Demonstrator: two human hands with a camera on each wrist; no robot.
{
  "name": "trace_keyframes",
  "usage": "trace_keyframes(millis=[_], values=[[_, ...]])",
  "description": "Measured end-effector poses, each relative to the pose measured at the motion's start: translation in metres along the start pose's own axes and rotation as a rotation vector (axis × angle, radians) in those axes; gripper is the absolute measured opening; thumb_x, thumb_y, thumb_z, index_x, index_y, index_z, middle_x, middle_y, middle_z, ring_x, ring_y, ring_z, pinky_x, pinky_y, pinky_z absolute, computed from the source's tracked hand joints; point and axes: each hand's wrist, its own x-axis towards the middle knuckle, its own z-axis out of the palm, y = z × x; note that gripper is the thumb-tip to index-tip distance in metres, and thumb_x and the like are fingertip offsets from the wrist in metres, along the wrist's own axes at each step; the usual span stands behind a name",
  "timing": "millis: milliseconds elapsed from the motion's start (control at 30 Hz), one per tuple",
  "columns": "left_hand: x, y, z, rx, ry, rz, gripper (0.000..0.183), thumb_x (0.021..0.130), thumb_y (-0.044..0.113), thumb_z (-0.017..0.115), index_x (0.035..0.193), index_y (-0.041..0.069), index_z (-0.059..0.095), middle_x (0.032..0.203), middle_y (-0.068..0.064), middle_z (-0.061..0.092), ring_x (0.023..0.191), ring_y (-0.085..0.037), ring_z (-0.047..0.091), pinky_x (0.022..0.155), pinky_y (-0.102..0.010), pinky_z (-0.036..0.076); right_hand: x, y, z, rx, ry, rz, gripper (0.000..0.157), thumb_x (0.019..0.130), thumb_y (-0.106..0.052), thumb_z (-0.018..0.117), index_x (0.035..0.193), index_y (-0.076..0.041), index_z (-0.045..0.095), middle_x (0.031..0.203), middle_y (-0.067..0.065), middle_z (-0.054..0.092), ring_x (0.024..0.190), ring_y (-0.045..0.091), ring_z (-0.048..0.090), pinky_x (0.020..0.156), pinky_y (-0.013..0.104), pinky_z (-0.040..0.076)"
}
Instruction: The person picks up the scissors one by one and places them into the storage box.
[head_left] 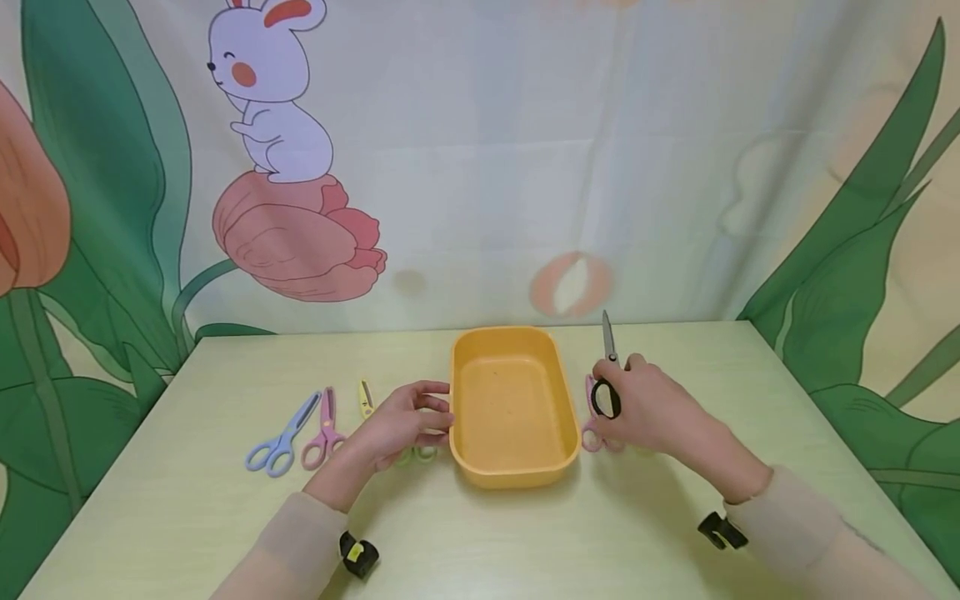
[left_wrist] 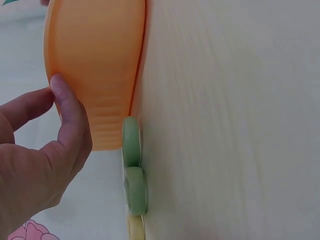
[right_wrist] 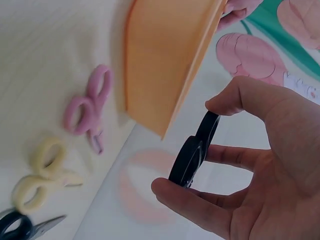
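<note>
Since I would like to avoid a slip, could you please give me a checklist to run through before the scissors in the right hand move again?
1. Held scissors in the grip of the right hand, by the handle: ok.
2. Blade end pointing away from the person: ok.
3. Left hand touching the left side of the bin: ok.
4. Held scissors over the bin: not ok, they are off to its right.
5. Table right of the bin free of other scissors: not ok; a pink pair, a yellow pair and a black pair lie there.
6. Firmness of the grip: cannot tell.
</note>
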Motion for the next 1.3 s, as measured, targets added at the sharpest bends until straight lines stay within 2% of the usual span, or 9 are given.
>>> trace_keyframes(millis=[133,433,567,767,933,1033,1100,1233,1300], values=[[0.000,0.002,0.001,-0.001,-0.007,-0.008,0.054,0.093,-0.002,0.060,0.143,-0.001,0.039,0.116,-0.019,0.052,0.088,-0.025,0.066,0.082,-0.037,0.060,0.004,-0.013,0.000,0.002,-0.020,-0.018,0.039,0.078,-0.030,0.069,0.112,-0.018,0.055,0.091,0.010,0.051,0.073,0.021,0.050,0.059,0.030,0.041],[0.000,0.005,0.000,-0.009,0.000,-0.022,0.057,0.091,-0.003,0.062,0.143,-0.001,0.038,0.113,-0.016,0.052,0.084,-0.022,0.065,0.086,-0.041,0.059,0.016,-0.043,0.010,-0.058,-0.010,-0.110,0.051,0.077,-0.030,0.066,0.125,-0.017,0.055,0.106,0.017,0.055,0.081,0.026,0.051,0.058,0.033,0.044],[0.000,0.006,0.001,-0.011,0.002,-0.029,0.057,0.091,-0.003,0.062,0.143,0.000,0.039,0.112,-0.015,0.052,0.085,-0.023,0.064,0.085,-0.041,0.059,0.020,-0.054,0.018,-0.088,0.007,-0.134,0.047,0.077,-0.031,0.065,0.121,-0.018,0.055,0.103,0.016,0.055,0.077,0.025,0.049,0.056,0.034,0.043],[0.000,0.006,0.000,-0.008,0.003,-0.035,0.056,0.092,-0.003,0.062,0.143,0.000,0.039,0.115,-0.017,0.052,0.087,-0.024,0.064,0.085,-0.042,0.059,0.027,-0.066,0.028,-0.129,0.018,-0.158,0.042,0.076,-0.033,0.065,0.115,-0.019,0.056,0.099,0.013,0.056,0.077,0.026,0.050,0.066,0.038,0.041],[0.000,0.006,0.000,-0.008,0.006,-0.042,0.056,0.092,-0.002,0.062,0.142,0.001,0.039,0.115,-0.017,0.052,0.086,-0.023,0.064,0.086,-0.042,0.059,0.033,-0.075,0.032,-0.136,-0.008,-0.104,0.045,0.078,-0.035,0.065,0.120,-0.023,0.057,0.106,0.012,0.058,0.087,0.027,0.054,0.078,0.053,0.047],[0.000,0.006,0.000,-0.011,0.007,-0.045,0.056,0.091,-0.002,0.062,0.142,0.001,0.039,0.113,-0.015,0.052,0.085,-0.022,0.064,0.086,-0.043,0.059,0.036,-0.081,0.035,-0.128,-0.057,-0.080,0.052,0.079,-0.040,0.066,0.129,-0.026,0.055,0.116,0.013,0.059,0.095,0.027,0.058,0.088,0.066,0.044],[-0.001,0.007,0.000,-0.011,0.009,-0.046,0.056,0.091,-0.002,0.063,0.142,0.001,0.039,0.112,-0.014,0.052,0.084,-0.022,0.064,0.086,-0.042,0.059,0.039,-0.084,0.037,-0.124,-0.085,-0.088,0.056,0.080,-0.041,0.067,0.132,-0.026,0.055,0.120,0.014,0.059,0.097,0.027,0.058,0.087,0.060,0.048],[-0.001,0.008,0.001,-0.012,0.005,-0.045,0.057,0.091,-0.003,0.063,0.143,0.001,0.039,0.111,-0.014,0.052,0.083,-0.022,0.064,0.086,-0.042,0.059,0.047,-0.088,0.044,-0.118,-0.122,-0.138,0.054,0.081,-0.040,0.069,0.129,-0.020,0.057,0.114,0.014,0.060,0.093,0.026,0.057,0.071,0.038,0.051],[-0.002,0.007,0.000,-0.014,0.000,-0.044,0.057,0.091,-0.003,0.062,0.143,0.000,0.038,0.111,-0.014,0.052,0.083,-0.022,0.064,0.086,-0.041,0.059,0.050,-0.090,0.048,-0.118,-0.131,-0.166,0.049,0.080,-0.039,0.070,0.123,-0.018,0.059,0.108,0.012,0.061,0.092,0.027,0.057,0.070,0.036,0.050]])
